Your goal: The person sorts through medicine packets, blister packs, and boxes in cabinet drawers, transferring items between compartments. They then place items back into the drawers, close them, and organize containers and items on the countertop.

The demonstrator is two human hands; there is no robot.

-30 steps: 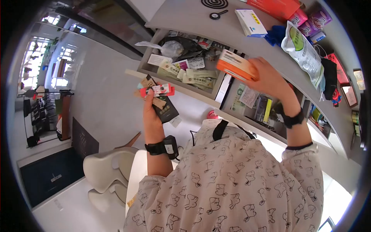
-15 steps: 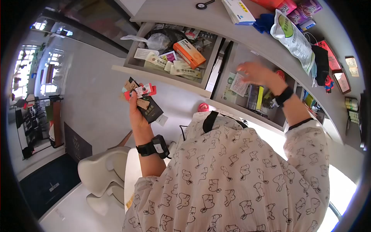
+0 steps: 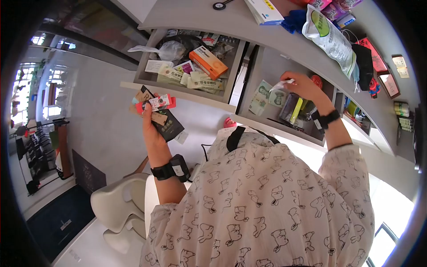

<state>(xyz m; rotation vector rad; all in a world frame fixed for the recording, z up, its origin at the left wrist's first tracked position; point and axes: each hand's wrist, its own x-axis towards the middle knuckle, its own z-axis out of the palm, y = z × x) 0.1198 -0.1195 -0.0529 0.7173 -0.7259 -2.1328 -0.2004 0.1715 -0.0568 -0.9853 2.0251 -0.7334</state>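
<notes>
My left hand (image 3: 152,133) is closed around a bunch of tags: a black clothing tag (image 3: 171,130), brown card tags (image 3: 159,118) and a red-and-white packet (image 3: 157,103). It hangs in front of the open left drawer (image 3: 175,93). Over the open right drawer (image 3: 272,60), my right hand (image 3: 303,86) pinches a crumpled white paper slip (image 3: 280,85). Below the slip lie greenish banknotes (image 3: 258,100), and a smaller one (image 3: 277,98) sits beside them. A clear case with a yellow strip (image 3: 296,112) is under the right hand, along with a red round item (image 3: 316,80).
In the left drawer are an orange box (image 3: 208,62), a plastic bag (image 3: 171,50) and several sachets (image 3: 204,82). White boxes (image 3: 264,11), a white-green pouch (image 3: 329,42) and a black cloth (image 3: 364,66) lie on the desktop. A cream chair (image 3: 118,202) stands at the left.
My right hand has come down into the right drawer and lifted the white paper slip, uncovering a banknote. My left hand keeps its bunch of tags. The view has shifted slightly.
</notes>
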